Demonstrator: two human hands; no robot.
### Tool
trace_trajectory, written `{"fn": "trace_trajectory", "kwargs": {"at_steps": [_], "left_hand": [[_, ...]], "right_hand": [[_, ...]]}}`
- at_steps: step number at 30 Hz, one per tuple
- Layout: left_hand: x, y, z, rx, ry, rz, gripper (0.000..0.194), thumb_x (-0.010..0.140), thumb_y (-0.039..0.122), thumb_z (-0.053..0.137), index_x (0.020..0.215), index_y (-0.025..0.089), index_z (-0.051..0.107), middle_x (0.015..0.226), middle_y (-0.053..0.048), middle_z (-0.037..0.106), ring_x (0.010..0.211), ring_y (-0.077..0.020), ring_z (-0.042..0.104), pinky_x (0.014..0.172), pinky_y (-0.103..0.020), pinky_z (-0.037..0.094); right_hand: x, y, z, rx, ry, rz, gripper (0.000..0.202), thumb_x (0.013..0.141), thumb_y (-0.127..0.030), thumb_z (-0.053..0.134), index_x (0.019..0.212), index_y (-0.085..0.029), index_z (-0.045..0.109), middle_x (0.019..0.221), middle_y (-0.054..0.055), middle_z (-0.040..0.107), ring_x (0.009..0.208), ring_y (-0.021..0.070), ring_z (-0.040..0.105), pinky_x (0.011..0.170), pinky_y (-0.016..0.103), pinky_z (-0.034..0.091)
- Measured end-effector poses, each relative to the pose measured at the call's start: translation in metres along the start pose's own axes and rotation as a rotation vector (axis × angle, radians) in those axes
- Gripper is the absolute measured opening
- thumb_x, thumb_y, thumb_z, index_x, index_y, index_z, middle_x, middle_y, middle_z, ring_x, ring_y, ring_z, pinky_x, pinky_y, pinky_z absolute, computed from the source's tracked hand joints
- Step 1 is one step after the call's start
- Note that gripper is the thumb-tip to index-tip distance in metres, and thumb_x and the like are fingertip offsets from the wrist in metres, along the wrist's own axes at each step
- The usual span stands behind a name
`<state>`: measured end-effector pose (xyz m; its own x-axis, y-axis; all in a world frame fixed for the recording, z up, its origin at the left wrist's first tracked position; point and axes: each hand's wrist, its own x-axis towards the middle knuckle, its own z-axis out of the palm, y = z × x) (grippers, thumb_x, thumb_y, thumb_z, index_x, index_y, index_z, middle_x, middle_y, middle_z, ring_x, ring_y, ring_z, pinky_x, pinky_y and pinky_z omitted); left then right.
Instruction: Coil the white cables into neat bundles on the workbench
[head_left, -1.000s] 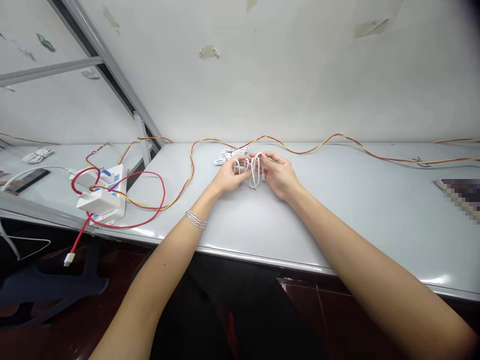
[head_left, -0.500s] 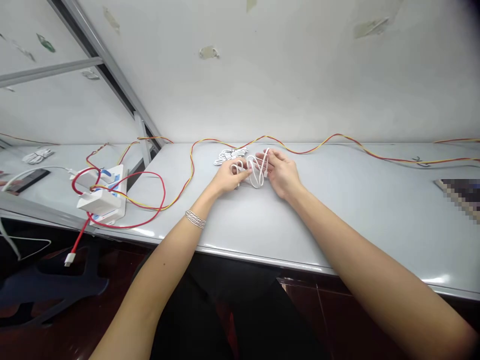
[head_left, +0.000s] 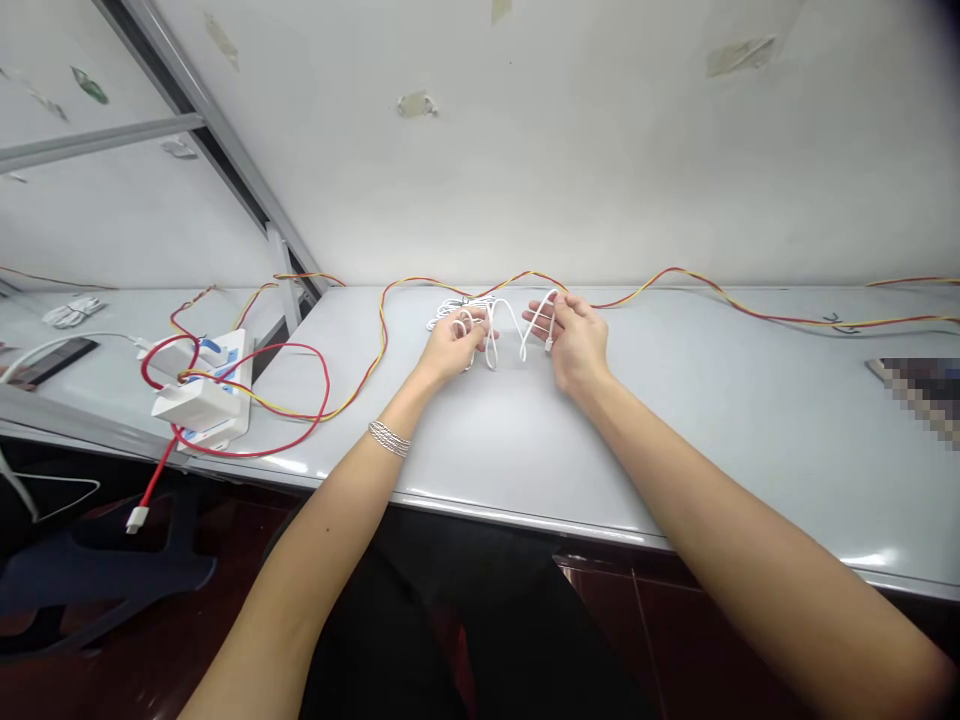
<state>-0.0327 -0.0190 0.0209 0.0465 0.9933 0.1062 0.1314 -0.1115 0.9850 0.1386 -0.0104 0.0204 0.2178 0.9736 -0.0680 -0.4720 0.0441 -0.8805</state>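
Observation:
A loose white cable (head_left: 523, 345) stretches in loops between my two hands, just above the grey table. My left hand (head_left: 451, 346) pinches its looped part. Thumb and index finger of my right hand (head_left: 576, 338) grip the cable near one end, and a small white connector hangs below them. The other fingers of that hand are spread apart. Behind my left hand lies a bundled white cable (head_left: 450, 308), partly hidden by the hand.
At the left, a white power strip (head_left: 238, 385) holds plugs and a looped red cable (head_left: 328, 380). A red and yellow twisted wire (head_left: 409, 280) runs along the wall. A pixelated object (head_left: 926, 395) lies at the right edge.
My right hand has moved right, away from my left hand, which has shifted slightly left. The cable loops between them have opened out wider.

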Motion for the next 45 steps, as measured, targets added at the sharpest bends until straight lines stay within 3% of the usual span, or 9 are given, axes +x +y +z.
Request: {"fn": "trace_trajectory", "kwargs": {"at_steps": [4,9,13,19,25,29,35,45], "left_hand": [[0.000,-0.001,-0.001,0.106,0.007,0.034,0.017,0.087,0.028,0.069,0.098,0.016,0.070,0.081,-0.005,0.074,0.061,-0.0111,0.059,0.061,-0.025,0.045],[-0.001,-0.003,-0.004,0.267,-0.022,0.149,0.020,0.087,0.033,0.069,0.078,0.015,0.073,0.069,-0.003,0.068,0.063,-0.0115,0.057,0.064,-0.025,0.045],[-0.001,-0.001,-0.003,0.194,-0.015,0.086,0.022,0.087,0.036,0.070,0.081,0.015,0.073,0.065,-0.001,0.066,0.055,-0.0104,0.054,0.056,-0.024,0.043],[-0.003,0.008,0.001,-0.087,-0.067,-0.081,0.011,0.086,0.023,0.068,0.089,0.013,0.071,0.068,-0.001,0.066,0.061,-0.0117,0.061,0.067,-0.028,0.050],[-0.006,0.013,-0.004,-0.111,-0.134,-0.156,0.009,0.080,0.015,0.063,0.085,0.014,0.071,0.062,-0.001,0.063,0.055,-0.0121,0.057,0.061,-0.027,0.044],[-0.007,0.014,-0.006,-0.129,-0.199,-0.132,0.014,0.079,0.020,0.064,0.089,0.014,0.072,0.060,0.000,0.060,0.054,-0.0113,0.053,0.058,-0.027,0.041],[-0.005,0.005,-0.007,-0.077,-0.231,-0.028,0.026,0.076,0.036,0.076,0.089,0.013,0.071,0.070,-0.002,0.062,0.062,-0.0118,0.055,0.060,-0.026,0.044],[-0.007,0.005,-0.003,0.010,-0.139,0.006,0.032,0.078,0.042,0.080,0.075,0.017,0.061,0.066,-0.001,0.058,0.059,-0.0126,0.056,0.061,-0.030,0.048]], "right_hand": [[-0.002,-0.003,0.001,0.016,0.005,-0.015,0.011,0.097,-0.023,0.059,0.086,-0.021,0.058,0.088,0.001,0.075,0.079,0.0137,0.074,0.069,0.024,0.057],[-0.008,-0.003,0.004,-0.015,-0.078,0.053,0.012,0.094,-0.018,0.061,0.082,-0.020,0.058,0.095,0.002,0.075,0.077,0.0127,0.074,0.070,0.025,0.059],[-0.012,-0.002,0.005,-0.080,-0.131,0.142,0.013,0.090,-0.022,0.068,0.083,-0.020,0.058,0.094,0.003,0.075,0.069,0.0145,0.073,0.062,0.027,0.061],[-0.014,-0.001,0.006,-0.143,-0.152,0.195,0.013,0.093,-0.023,0.067,0.084,-0.019,0.057,0.084,0.004,0.073,0.061,0.0159,0.071,0.056,0.030,0.063],[-0.013,-0.002,0.007,-0.136,-0.121,0.225,0.012,0.096,-0.017,0.058,0.085,-0.020,0.056,0.082,0.004,0.073,0.062,0.0153,0.071,0.056,0.030,0.063],[-0.012,0.000,0.006,-0.133,-0.135,0.217,0.014,0.097,-0.018,0.056,0.083,-0.020,0.056,0.081,0.006,0.074,0.061,0.0169,0.071,0.054,0.031,0.062],[-0.011,0.003,0.003,-0.111,-0.207,0.216,0.016,0.091,-0.025,0.069,0.084,-0.019,0.057,0.082,0.007,0.075,0.061,0.0182,0.072,0.056,0.033,0.063],[-0.015,0.002,0.003,-0.134,-0.258,0.216,0.012,0.093,-0.022,0.067,0.083,-0.017,0.063,0.080,0.008,0.075,0.066,0.0189,0.073,0.066,0.036,0.066]]}}
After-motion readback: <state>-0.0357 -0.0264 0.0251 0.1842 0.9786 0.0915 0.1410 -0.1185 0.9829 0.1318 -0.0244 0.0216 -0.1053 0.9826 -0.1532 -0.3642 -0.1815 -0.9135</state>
